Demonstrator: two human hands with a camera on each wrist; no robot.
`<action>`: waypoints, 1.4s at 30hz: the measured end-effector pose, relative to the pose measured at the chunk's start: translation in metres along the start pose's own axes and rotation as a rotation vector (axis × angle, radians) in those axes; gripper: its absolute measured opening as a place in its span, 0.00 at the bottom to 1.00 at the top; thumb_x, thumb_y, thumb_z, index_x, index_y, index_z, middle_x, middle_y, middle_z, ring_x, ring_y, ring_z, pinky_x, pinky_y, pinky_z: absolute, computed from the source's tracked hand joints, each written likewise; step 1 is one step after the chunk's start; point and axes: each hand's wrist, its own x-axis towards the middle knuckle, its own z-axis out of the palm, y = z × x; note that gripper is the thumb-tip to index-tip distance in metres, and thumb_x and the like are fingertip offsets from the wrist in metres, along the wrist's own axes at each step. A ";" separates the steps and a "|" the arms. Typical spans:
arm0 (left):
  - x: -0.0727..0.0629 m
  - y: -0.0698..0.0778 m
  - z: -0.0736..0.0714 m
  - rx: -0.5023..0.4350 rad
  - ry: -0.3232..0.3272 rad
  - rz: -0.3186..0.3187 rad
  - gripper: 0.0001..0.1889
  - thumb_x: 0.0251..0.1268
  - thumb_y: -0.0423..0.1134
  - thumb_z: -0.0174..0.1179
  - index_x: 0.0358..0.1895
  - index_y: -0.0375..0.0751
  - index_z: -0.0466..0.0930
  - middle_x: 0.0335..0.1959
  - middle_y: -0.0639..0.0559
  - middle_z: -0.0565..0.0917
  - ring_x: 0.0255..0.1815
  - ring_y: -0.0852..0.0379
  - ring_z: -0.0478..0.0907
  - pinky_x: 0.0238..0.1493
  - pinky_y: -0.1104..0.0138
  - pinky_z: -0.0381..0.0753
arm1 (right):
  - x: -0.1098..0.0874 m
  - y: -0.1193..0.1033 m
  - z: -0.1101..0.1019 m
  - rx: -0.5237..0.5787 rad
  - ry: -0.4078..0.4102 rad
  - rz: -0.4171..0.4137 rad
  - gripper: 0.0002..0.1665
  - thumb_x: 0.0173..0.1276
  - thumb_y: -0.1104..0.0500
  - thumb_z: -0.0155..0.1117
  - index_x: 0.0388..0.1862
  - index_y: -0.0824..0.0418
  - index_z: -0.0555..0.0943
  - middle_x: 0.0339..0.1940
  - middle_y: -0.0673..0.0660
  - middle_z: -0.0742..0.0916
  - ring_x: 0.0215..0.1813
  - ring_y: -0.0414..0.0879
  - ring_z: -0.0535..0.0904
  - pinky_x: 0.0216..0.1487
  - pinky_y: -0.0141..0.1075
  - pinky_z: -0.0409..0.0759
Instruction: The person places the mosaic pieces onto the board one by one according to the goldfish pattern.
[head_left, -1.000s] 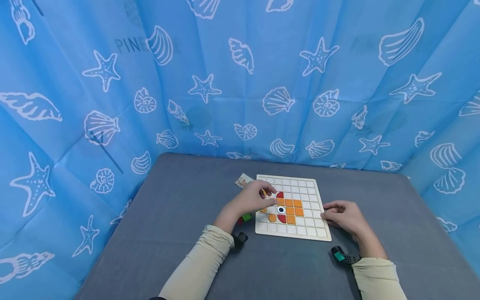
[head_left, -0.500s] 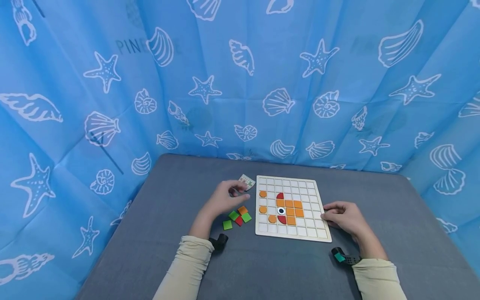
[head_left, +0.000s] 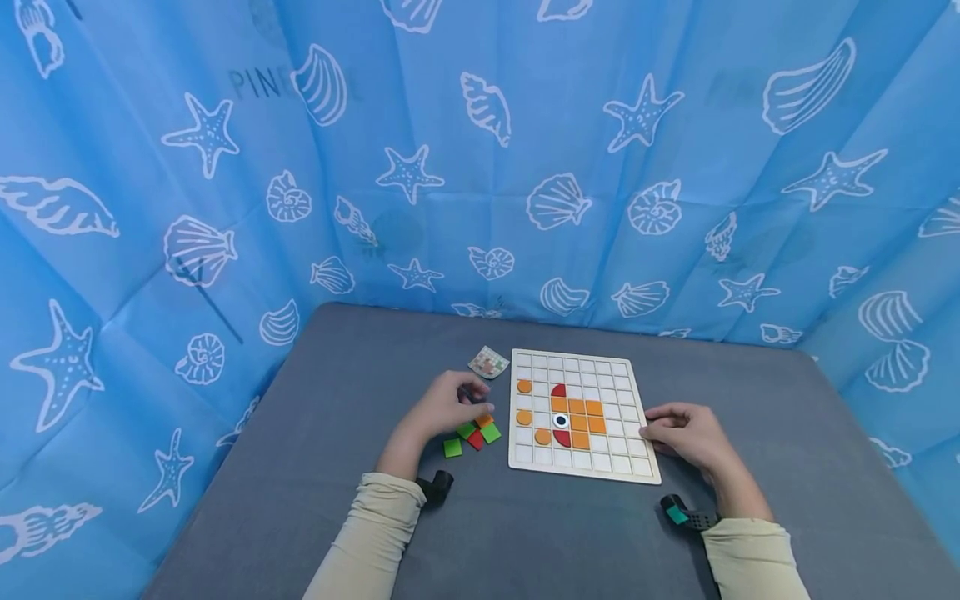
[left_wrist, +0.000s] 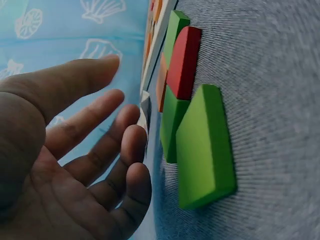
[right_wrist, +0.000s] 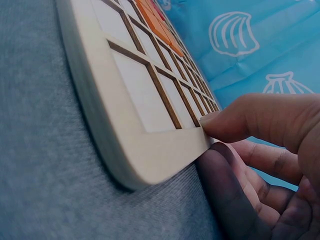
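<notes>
My left hand (head_left: 447, 408) hovers over several loose tiles on the left of the table, fingers loosely bent, thumb apart, nothing between them. In the left wrist view the green tile (left_wrist: 205, 150), the red tile (left_wrist: 184, 62) and other tiles lie beside the fingers. At the right edge of a white wooden grid board (head_left: 630, 462), my right hand (head_left: 686, 432) pinches the rim, thumb on top and index finger against the side, as the right wrist view shows. Orange squares (head_left: 579, 422), orange discs (head_left: 524, 417), red quarter-rounds and an eye tile (head_left: 561, 421) sit in its cells.
A small picture card (head_left: 489, 363) with a grid pattern lies by the board's far left corner. The grey table (head_left: 555, 533) ends at a blue shell-print curtain (head_left: 450, 167) behind and at the sides. Dark cameras are strapped to both wrists.
My left hand has drawn back from the board to the loose tiles, uncovering an orange disc in the upper left cells. My right hand stays at the board's edge.
</notes>
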 end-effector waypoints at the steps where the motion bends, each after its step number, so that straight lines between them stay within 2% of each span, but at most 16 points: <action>1: 0.000 -0.001 0.000 0.002 -0.002 0.000 0.15 0.70 0.40 0.72 0.54 0.37 0.88 0.48 0.45 0.86 0.38 0.56 0.78 0.41 0.63 0.79 | 0.000 0.000 0.000 -0.002 0.000 -0.002 0.28 0.70 0.62 0.73 0.63 0.77 0.80 0.38 0.55 0.92 0.37 0.39 0.88 0.40 0.36 0.90; 18: 0.001 -0.004 0.003 0.041 -0.035 -0.026 0.12 0.64 0.31 0.73 0.50 0.36 0.88 0.44 0.46 0.86 0.39 0.57 0.78 0.43 0.63 0.80 | -0.001 0.000 0.001 0.008 -0.003 0.007 0.28 0.69 0.63 0.74 0.63 0.77 0.80 0.37 0.54 0.91 0.38 0.40 0.87 0.41 0.36 0.90; 24: 0.002 -0.003 0.003 0.065 -0.025 -0.038 0.10 0.65 0.30 0.70 0.49 0.38 0.88 0.43 0.48 0.85 0.39 0.57 0.78 0.43 0.64 0.79 | 0.000 0.001 0.001 0.000 0.002 0.006 0.28 0.69 0.62 0.74 0.62 0.77 0.80 0.37 0.54 0.91 0.38 0.40 0.87 0.40 0.36 0.90; 30: 0.002 -0.004 0.003 0.075 0.002 -0.040 0.08 0.68 0.31 0.69 0.47 0.37 0.88 0.41 0.49 0.85 0.38 0.57 0.78 0.42 0.63 0.79 | 0.000 0.001 0.002 -0.001 0.002 0.005 0.28 0.69 0.62 0.73 0.62 0.77 0.80 0.37 0.55 0.91 0.38 0.40 0.87 0.41 0.36 0.90; 35: 0.000 -0.003 0.002 0.064 -0.014 -0.058 0.12 0.63 0.33 0.73 0.49 0.37 0.88 0.42 0.48 0.85 0.42 0.55 0.79 0.47 0.60 0.81 | 0.000 0.001 0.001 -0.001 0.001 0.001 0.28 0.69 0.62 0.74 0.62 0.77 0.80 0.37 0.54 0.91 0.38 0.40 0.87 0.41 0.36 0.90; 42: -0.001 0.000 0.001 0.104 -0.050 -0.099 0.14 0.61 0.36 0.77 0.48 0.40 0.89 0.43 0.49 0.85 0.44 0.55 0.78 0.49 0.59 0.81 | 0.000 0.002 0.001 0.001 0.002 0.010 0.28 0.69 0.62 0.73 0.63 0.77 0.80 0.38 0.55 0.91 0.38 0.41 0.87 0.40 0.37 0.90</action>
